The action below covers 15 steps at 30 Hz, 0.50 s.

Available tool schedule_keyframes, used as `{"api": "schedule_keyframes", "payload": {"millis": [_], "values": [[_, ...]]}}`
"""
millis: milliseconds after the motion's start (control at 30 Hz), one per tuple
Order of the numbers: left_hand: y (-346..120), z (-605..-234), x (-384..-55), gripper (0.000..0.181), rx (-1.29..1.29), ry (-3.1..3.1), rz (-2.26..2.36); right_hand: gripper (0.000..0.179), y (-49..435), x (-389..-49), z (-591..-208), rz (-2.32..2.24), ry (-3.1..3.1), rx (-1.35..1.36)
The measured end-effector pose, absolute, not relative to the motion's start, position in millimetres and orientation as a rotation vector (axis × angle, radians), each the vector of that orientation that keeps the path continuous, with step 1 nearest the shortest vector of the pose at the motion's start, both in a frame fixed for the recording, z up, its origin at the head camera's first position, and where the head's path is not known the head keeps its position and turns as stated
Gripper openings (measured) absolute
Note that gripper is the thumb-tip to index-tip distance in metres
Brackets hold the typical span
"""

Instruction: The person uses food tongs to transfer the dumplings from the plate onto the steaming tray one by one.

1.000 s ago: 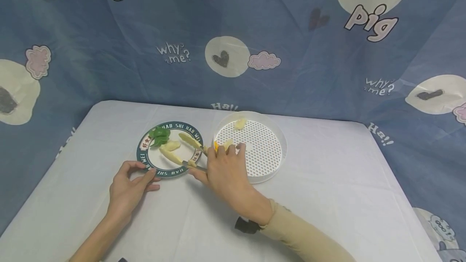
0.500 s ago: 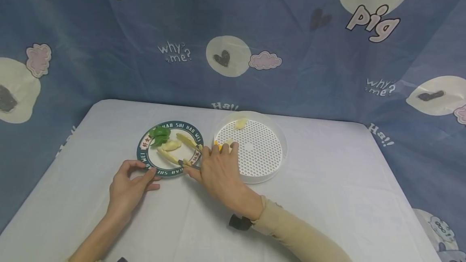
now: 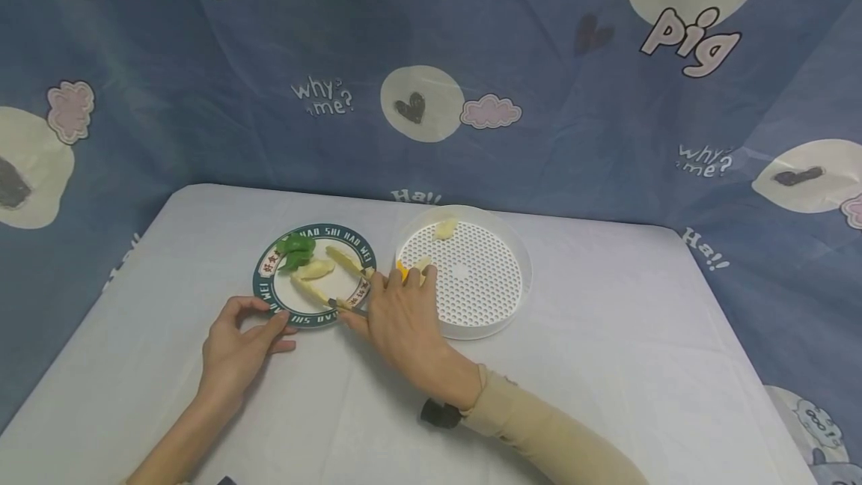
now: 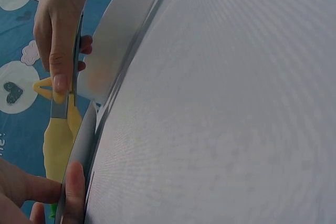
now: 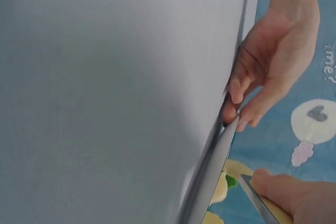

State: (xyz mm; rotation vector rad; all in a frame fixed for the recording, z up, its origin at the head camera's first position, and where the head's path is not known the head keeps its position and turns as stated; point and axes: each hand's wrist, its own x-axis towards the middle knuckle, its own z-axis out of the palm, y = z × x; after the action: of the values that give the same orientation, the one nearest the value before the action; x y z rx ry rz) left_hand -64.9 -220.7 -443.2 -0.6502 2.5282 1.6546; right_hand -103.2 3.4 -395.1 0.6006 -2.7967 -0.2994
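Observation:
In the head view my right hand (image 3: 407, 328) grips metal tongs with yellow tips (image 3: 345, 259). The tongs' arms are spread above the plate (image 3: 326, 316), one on either side of a pale yellow piece (image 3: 315, 269). A bunch of green leafy-looking pieces (image 3: 296, 249) lies behind it on the same white plate with a dark green lettered rim. My left hand (image 3: 239, 350) pinches the plate's near left rim, thumb on top. In the left wrist view the tongs (image 4: 59, 109) point down over the plate, held by the right hand (image 4: 63, 30).
Right beside the plate stands a round white tray (image 3: 524, 275) with a perforated bottom. Inside it are a pale yellow piece (image 3: 445, 229) at the back and another pale piece (image 3: 422, 263) and an orange bit (image 3: 402, 269) behind my right fingers. A patterned blue cloth (image 3: 539, 156) hangs behind the table.
My right hand has shifted a little left with the tongs, bringing their tips further over the plate. The left hand stays at the rim, and the food pieces lie where they were.

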Motion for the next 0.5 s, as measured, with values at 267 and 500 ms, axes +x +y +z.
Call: {"api": "schedule_keyframes", "payload": {"millis": [267, 500], "values": [[-219.0, -443.2, -63.9, 0.043, -0.658, 2.521, 1.689, 0.072, 2.1, -102.2, -396.8, -0.291, -2.82, 0.615], [-218.9, -443.3, -64.1, 0.044, -0.659, 2.513, 1.694, 0.069, 2.7, -102.9, -398.7, -0.299, -2.82, 0.625]]}}
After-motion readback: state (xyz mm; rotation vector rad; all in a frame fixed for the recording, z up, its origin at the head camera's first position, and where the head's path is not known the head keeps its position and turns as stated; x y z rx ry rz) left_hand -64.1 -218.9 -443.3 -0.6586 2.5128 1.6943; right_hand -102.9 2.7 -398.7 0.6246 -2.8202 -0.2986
